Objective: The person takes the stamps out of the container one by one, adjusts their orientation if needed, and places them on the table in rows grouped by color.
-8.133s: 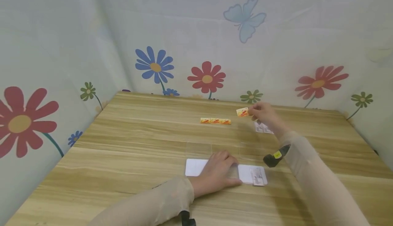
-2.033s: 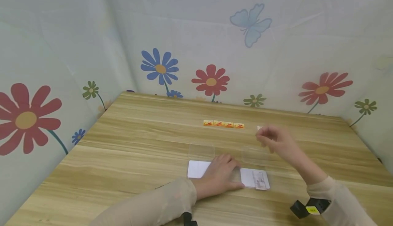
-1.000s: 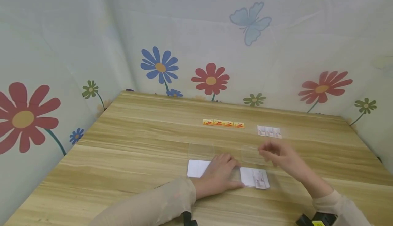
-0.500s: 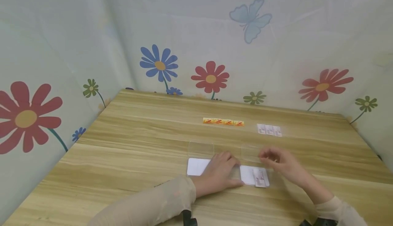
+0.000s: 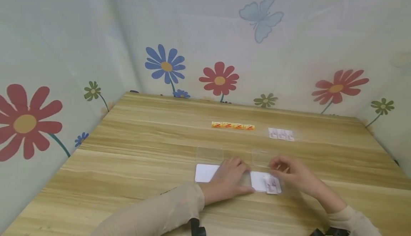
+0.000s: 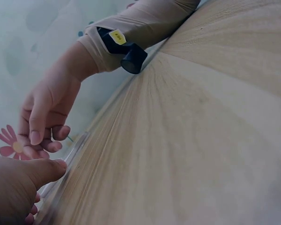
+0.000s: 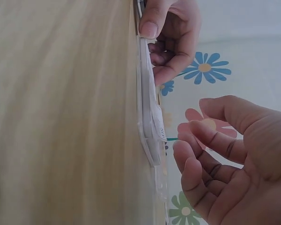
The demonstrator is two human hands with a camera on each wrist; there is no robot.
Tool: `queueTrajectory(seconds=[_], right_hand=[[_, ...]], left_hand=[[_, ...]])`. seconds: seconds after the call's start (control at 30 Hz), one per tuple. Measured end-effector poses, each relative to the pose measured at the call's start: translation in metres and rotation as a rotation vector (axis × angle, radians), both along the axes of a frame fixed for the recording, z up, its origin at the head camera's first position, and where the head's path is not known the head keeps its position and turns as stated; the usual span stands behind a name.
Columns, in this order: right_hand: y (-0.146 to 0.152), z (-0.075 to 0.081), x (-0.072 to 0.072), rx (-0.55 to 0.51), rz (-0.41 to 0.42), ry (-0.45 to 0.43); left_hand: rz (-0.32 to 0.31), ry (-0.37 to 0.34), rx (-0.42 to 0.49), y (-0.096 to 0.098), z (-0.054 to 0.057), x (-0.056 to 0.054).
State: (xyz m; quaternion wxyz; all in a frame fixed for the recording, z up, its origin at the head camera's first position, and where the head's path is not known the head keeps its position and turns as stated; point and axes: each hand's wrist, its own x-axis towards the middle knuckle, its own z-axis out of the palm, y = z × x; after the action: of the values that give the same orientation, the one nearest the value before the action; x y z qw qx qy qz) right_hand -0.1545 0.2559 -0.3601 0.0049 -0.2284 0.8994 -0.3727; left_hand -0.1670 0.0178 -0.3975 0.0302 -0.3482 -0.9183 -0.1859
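My left hand lies across a low clear plastic box with white cards at its left. Its thumb holds the near edge, and its fingers reach the far side; the right wrist view shows the thumb on the rim. At the right end, a small pinkish printed piece lies on more white cards, slightly past their near edge. My right hand hovers just beyond and right of that piece. In the right wrist view its fingers are loosely bent, thumb apart, with nothing visible between them.
Two clear flaps lie behind the white cards. Farther back is a row of several yellow-and-red pieces. To its right are three pinkish printed pieces. A flowered cloth backs the wooden table.
Since the oldest frame, a yellow piece held by my right hand has joined the yellow row. The right hand has come down to the right-hand white cards. My left hand stays put.
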Motion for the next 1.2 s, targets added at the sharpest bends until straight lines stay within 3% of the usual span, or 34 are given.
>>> queueTrajectory(seconds=[0.6, 1.2], right_hand=[[0.001, -0.0078, -0.0027, 0.108, 0.065, 0.088], [-0.0022, -0.0057, -0.0002, 0.201, 0.035, 0.044]], left_hand=[[-0.002, -0.013, 0.006, -0.0005, -0.0009, -0.0025], [-0.01, -0.011, 0.015, -0.0013, -0.0002, -0.0043]])
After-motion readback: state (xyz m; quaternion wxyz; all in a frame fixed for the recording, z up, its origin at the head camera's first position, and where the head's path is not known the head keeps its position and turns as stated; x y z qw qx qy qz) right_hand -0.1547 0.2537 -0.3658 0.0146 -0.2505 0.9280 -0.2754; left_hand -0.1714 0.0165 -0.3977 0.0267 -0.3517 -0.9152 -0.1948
